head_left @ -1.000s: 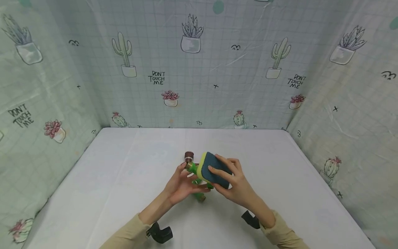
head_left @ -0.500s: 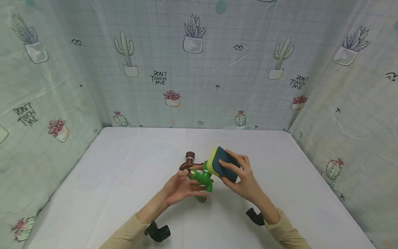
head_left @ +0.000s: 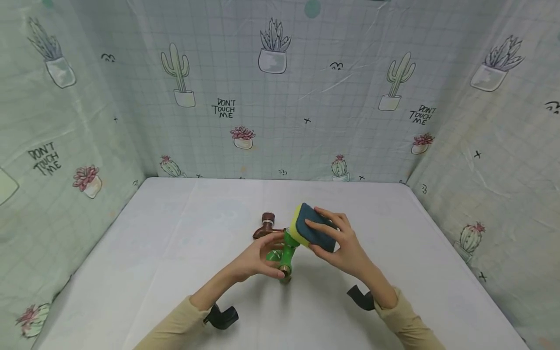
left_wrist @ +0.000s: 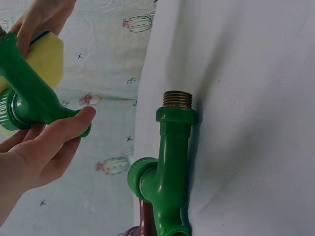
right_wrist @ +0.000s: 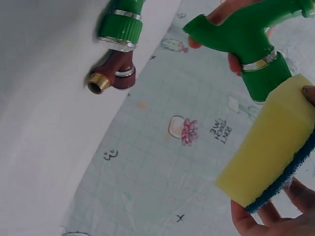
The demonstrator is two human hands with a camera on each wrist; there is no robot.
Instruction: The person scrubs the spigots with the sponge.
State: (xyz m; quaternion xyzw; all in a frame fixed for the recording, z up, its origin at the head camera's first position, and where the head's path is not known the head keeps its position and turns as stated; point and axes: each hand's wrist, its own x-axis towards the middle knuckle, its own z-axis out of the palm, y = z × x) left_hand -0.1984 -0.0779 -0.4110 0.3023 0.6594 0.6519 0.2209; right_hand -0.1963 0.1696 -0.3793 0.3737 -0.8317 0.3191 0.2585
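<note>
My left hand (head_left: 261, 255) grips a green plastic tap (head_left: 288, 255) above the table, its threaded end pointing towards me. In the left wrist view the thumb lies along the spout of this tap (left_wrist: 34, 93). My right hand (head_left: 345, 245) pinches a sponge (head_left: 317, 228), yellow with a dark blue scouring side. The yellow foam (right_wrist: 266, 142) meets the ribbed cap of the held tap (right_wrist: 266, 76). A second green tap (left_wrist: 172, 172), with a brass thread, lies on the table below, partly hidden by my left hand in the head view.
A brown tap (head_left: 267, 226) lies on the white table (head_left: 210, 214) just beyond the green ones. Cloth printed with cacti (head_left: 306, 97) walls the table at the back and sides. A black curved piece shows by each forearm, one at the left (head_left: 223, 317) and another at the right (head_left: 362, 297).
My left hand has turned the tap so its threaded end swings from left to towards me. The sponge moved right and up, then slightly back left, staying against the tap.
</note>
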